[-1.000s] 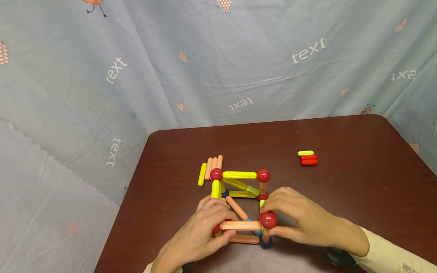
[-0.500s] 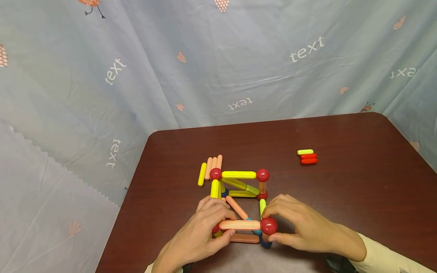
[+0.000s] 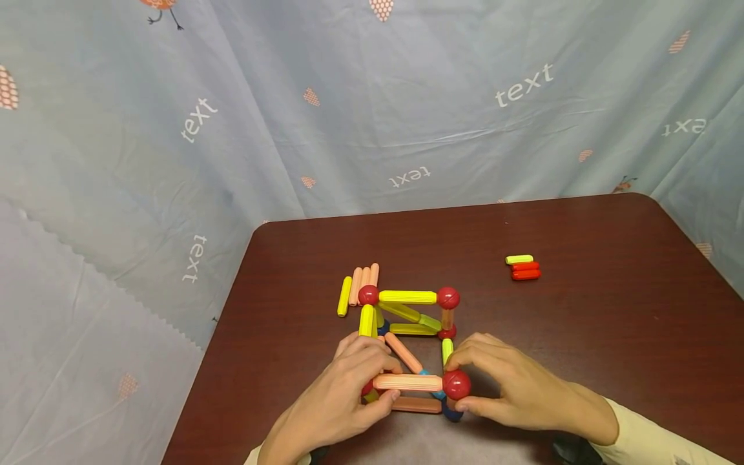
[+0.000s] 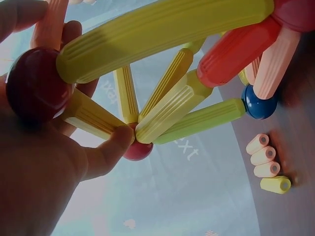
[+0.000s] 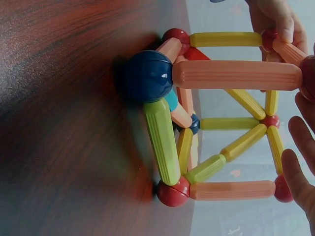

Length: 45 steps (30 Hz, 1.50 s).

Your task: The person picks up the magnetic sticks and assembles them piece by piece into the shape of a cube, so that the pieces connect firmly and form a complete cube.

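Note:
A box-shaped frame of magnetic rods and balls stands before me. My left hand (image 3: 343,394) pinches the left end of a pink magnetic rod (image 3: 409,382) along the near top edge. In the left wrist view, one finger touches a yellow rod (image 4: 93,118) beside a red ball (image 4: 39,83). My right hand (image 3: 517,387) pinches the red ball (image 3: 456,385) at the near right top corner, where the pink rod's other end meets it. Under that ball, a pink upright rod (image 5: 236,74) rises from a dark blue ball (image 5: 147,76). Both palms are hidden in the head view.
Behind the frame's left side lie several loose pink rods (image 3: 365,278) and a yellow rod (image 3: 345,296). Farther right are two red rods (image 3: 526,274) and a short yellow-green rod (image 3: 519,259). The brown table (image 3: 610,271) ends at a pale blue curtain (image 3: 407,116).
Over the last second my right hand and the red ball have come slightly down and nearer, level with the pink rod's end. My left hand has hardly moved.

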Tool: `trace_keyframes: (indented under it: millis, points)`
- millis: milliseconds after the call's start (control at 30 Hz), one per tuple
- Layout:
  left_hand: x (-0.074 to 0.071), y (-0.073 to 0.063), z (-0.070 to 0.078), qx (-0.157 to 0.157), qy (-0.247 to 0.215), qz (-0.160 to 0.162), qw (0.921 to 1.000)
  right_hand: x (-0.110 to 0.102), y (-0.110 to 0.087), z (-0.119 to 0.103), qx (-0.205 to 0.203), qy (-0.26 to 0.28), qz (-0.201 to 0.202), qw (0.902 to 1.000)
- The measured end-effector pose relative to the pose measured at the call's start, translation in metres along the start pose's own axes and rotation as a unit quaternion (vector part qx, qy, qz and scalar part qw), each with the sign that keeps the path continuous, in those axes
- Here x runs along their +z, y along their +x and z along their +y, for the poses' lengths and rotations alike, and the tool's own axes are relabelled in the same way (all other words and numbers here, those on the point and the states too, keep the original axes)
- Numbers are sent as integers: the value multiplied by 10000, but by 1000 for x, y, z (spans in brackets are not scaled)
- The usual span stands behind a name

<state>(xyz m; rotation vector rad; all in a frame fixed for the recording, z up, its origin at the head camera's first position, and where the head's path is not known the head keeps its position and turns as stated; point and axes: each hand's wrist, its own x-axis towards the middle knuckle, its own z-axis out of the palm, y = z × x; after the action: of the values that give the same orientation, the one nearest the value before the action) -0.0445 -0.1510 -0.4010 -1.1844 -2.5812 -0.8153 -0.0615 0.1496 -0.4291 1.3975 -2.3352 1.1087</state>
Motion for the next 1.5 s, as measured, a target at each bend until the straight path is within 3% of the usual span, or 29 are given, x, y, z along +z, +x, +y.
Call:
trace_keyframes:
  millis: [467,800,900,1167,1500]
  points:
    - [-1,0,2,-279,-19,-240,9993,0,-3,0,147,38,-31,9999]
    - [-1,1,1,-205,19,-229,9995,1,-2,-1,-16,79,135,9999]
    - [0,1,2,-289,-21,-231,9993,2,-3,-1,34,86,128,9999]
    - [1,0,1,-72,87,-79,9999,3,-4,-3,200,75,80,9997]
    - [1,0,1,-97,83,-96,9999,5,-6,-1,126,146,187,9996]
